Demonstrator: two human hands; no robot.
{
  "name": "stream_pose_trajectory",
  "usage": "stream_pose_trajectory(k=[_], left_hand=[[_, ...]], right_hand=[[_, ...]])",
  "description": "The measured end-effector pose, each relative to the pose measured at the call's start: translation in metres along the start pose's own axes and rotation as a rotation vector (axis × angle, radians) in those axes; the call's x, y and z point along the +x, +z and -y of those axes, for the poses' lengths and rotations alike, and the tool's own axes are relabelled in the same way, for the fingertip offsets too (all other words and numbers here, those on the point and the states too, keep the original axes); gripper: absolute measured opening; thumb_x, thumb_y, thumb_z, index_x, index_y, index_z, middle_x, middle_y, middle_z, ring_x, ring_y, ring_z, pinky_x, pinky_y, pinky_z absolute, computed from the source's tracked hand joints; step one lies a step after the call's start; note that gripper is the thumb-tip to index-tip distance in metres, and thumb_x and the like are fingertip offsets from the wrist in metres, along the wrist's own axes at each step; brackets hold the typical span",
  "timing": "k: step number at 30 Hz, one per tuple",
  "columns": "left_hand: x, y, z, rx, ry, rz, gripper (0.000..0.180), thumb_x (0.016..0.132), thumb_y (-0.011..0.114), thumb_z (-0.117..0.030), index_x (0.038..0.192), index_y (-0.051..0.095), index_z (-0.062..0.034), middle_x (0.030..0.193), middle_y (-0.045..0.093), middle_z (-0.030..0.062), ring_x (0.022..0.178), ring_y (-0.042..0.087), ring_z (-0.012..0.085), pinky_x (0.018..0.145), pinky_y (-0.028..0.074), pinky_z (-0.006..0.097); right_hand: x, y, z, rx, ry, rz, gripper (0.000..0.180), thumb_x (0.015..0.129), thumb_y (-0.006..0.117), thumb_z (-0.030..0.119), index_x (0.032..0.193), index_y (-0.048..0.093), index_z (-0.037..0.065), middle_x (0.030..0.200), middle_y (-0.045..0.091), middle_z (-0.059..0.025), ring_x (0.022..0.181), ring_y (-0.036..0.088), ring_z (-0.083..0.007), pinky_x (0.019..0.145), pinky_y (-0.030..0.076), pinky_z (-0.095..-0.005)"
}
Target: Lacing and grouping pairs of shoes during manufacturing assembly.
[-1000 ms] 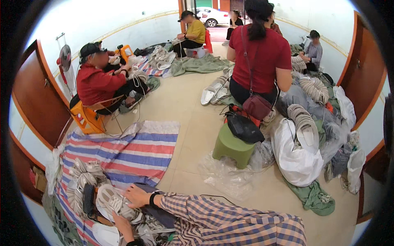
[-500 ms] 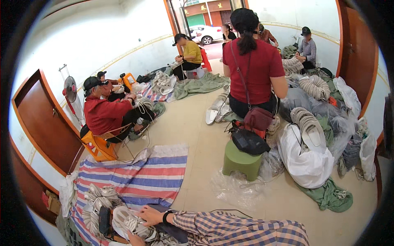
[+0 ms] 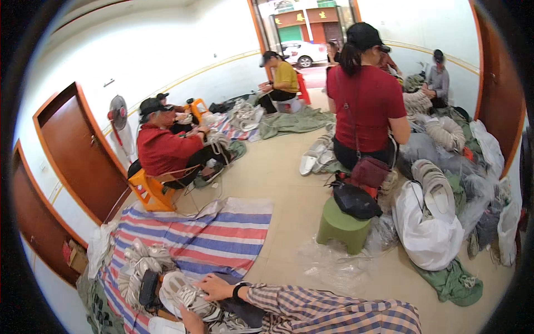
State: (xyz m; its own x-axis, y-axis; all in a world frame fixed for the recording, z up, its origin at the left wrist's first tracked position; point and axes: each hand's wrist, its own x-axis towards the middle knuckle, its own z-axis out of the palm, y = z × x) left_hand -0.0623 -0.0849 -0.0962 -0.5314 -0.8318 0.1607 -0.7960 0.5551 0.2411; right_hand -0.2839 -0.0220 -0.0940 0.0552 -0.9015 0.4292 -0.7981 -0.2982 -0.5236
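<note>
A white lace-up shoe [image 3: 173, 285] lies near the lower edge, its toe pointing left. My left hand [image 3: 193, 320] comes up from the bottom edge, closed on the shoe's near side; its fingers are partly hidden. My right hand [image 3: 217, 288], with a black band at the wrist, reaches in from the right in a checked sleeve. Its bent fingers are at the laces [image 3: 192, 300], seemingly pinching one. Beside the shoe stands a dark, block-like object [image 3: 149, 288]. Several more pale shoes or shoe parts [image 3: 133, 278] are heaped to its left.
A striped plastic sheet [image 3: 222, 234] covers the floor ahead. A green stool [image 3: 342, 225] carries a black bag [image 3: 356, 200]. A white sack [image 3: 428, 228] and stacked pale shoes [image 3: 436, 192] stand at right. Several people sit working, including one in a red shirt [image 3: 364, 106].
The whole view has swung, so the room sits further right and slightly lower. Both hands stay at the shoe, the right hand's fingers now more bent over the laces.
</note>
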Motion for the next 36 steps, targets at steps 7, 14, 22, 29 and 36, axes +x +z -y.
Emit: stream_pose_trajectory(k=[7,14,22,29,36], left_hand=[[-0.006,-0.01,-0.034,-0.176,-0.148,-0.091,0.045,0.084,0.041,-0.003,0.129,0.038,0.0043,0.123,0.049,0.0252,0.113,0.047,0.0391,0.094,0.037,0.041],[-0.002,-0.001,-0.028,-0.16,-0.158,-0.108,0.05,0.083,0.044,-0.007,0.13,0.035,0.0077,0.125,0.047,0.0254,0.112,0.047,0.0396,0.095,0.037,0.042],[-0.011,-0.013,-0.003,-0.072,0.029,-0.007,0.034,0.081,0.051,-0.009,0.11,0.047,0.0085,0.106,0.054,0.0259,0.101,0.05,0.0399,0.092,0.039,0.043],[0.005,0.035,0.049,0.31,0.152,-0.188,0.018,0.082,0.05,-0.01,0.087,0.058,0.0051,0.082,0.057,0.0217,0.079,0.053,0.0388,0.078,0.043,0.047],[0.0,0.013,0.007,0.25,0.323,-0.385,0.015,0.087,0.047,-0.01,0.084,0.057,0.0017,0.074,0.056,0.0124,0.071,0.054,0.0248,0.068,0.043,0.037]], right_hand=[[-0.006,-0.013,0.007,0.044,0.025,-0.03,0.072,0.074,0.062,0.027,0.136,0.033,0.005,0.092,0.058,-0.0139,0.101,0.05,-0.0285,0.096,0.029,-0.0405],[-0.009,0.003,0.013,-0.027,0.011,-0.134,0.071,0.08,0.059,0.02,0.141,0.024,0.009,0.093,0.058,-0.0125,0.099,0.052,-0.0276,0.1,0.027,-0.0449],[-0.018,0.008,0.028,-0.072,-0.134,-0.159,0.056,0.083,0.049,0.009,0.137,0.032,0.008,0.081,0.055,-0.0077,0.088,0.055,-0.0233,0.097,0.031,-0.0371],[-0.024,-0.009,0.037,-0.181,-0.237,-0.017,0.053,0.081,0.048,0.008,0.133,0.038,0.005,0.091,0.054,-0.0084,0.093,0.051,-0.0223,0.091,0.033,-0.0342],[-0.044,-0.004,0.04,0.016,-0.42,0.05,0.03,0.075,0.055,0.006,0.105,0.055,0.006,0.116,0.049,-0.0218,0.121,0.037,-0.0359,0.097,0.033,-0.0446]])
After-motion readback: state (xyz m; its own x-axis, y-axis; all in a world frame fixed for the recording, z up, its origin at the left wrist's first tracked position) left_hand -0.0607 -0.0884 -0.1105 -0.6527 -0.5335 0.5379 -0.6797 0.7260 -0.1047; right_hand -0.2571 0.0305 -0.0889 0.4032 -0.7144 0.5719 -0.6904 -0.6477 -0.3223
